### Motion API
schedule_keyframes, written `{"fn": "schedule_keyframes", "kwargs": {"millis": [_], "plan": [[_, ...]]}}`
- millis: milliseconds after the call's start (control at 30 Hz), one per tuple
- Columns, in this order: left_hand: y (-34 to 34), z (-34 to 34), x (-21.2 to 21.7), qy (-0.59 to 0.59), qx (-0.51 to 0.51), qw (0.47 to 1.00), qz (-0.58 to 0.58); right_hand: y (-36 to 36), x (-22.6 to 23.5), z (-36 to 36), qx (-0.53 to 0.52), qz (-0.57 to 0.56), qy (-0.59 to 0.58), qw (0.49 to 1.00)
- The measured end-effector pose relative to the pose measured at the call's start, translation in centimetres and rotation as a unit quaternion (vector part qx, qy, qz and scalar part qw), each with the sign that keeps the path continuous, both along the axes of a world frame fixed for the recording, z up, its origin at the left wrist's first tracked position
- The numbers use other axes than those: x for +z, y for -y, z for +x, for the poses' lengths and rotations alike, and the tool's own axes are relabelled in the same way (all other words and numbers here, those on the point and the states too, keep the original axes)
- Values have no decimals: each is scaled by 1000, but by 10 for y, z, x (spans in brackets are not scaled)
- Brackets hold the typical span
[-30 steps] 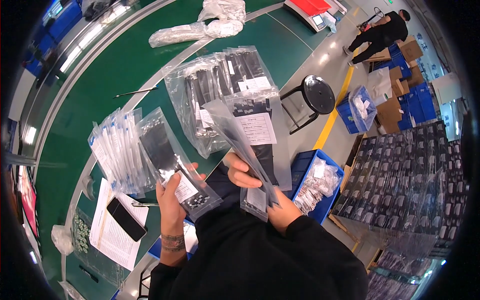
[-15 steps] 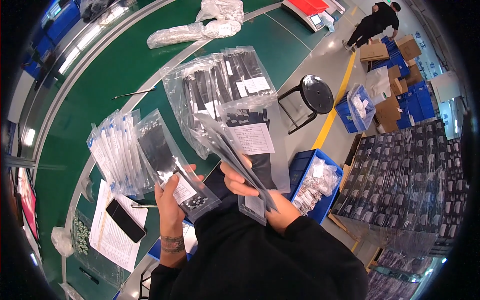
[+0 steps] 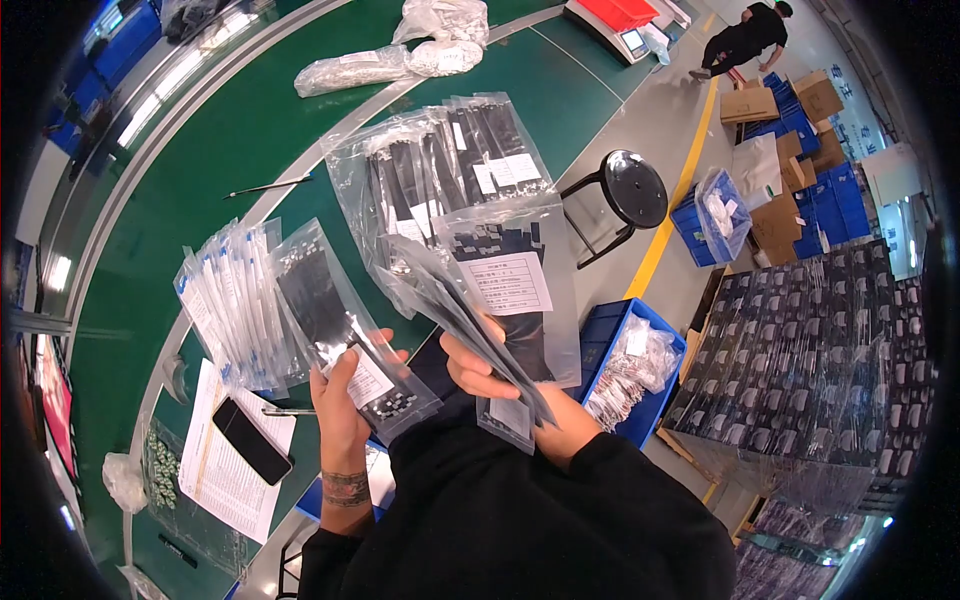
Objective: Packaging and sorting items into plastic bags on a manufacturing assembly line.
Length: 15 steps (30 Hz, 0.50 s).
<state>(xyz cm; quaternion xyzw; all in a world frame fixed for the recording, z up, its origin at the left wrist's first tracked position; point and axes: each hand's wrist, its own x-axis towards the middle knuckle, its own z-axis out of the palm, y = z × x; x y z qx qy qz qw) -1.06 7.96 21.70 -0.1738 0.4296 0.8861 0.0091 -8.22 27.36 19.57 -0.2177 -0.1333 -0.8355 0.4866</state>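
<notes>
My left hand (image 3: 342,408) is closed on a clear plastic bag (image 3: 315,290) of black flat strips with white ends, thumb pressed beside its white label. In my right hand (image 3: 472,368) several similar clear bags (image 3: 445,300) are gripped together, seen nearly edge-on. One bag with a large printed label (image 3: 508,283) fans out to the right from behind that hand. Ahead lies a large clear bag (image 3: 350,165) filled with packs of black strips. Left of my left hand, a row of thin clear packs with blue marks (image 3: 225,300) rests on the green table.
On the table (image 3: 240,140) lie a phone (image 3: 252,441), printed sheets (image 3: 215,490), pens (image 3: 268,187) and plastic-wrapped bundles (image 3: 355,70). To the right are a blue bin (image 3: 640,375), a black stool (image 3: 634,190) and a wrapped pallet stack (image 3: 800,370). A person (image 3: 748,40) stands at far right.
The labelled bag at my right hand has shifted slightly down and turned, with the bags in that hand fanning a little. My left hand stays put. The distant person has moved slightly.
</notes>
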Motion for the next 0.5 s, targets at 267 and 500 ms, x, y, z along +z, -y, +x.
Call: {"fn": "schedule_keyframes", "kwargs": {"millis": [267,500], "plan": [[0,0,1,2,-1,1000,2,-5,9,6,-36,67,33,997],[1,0,-3,5,-4,1000,6,-5,7,9,-63,92,26,993]]}}
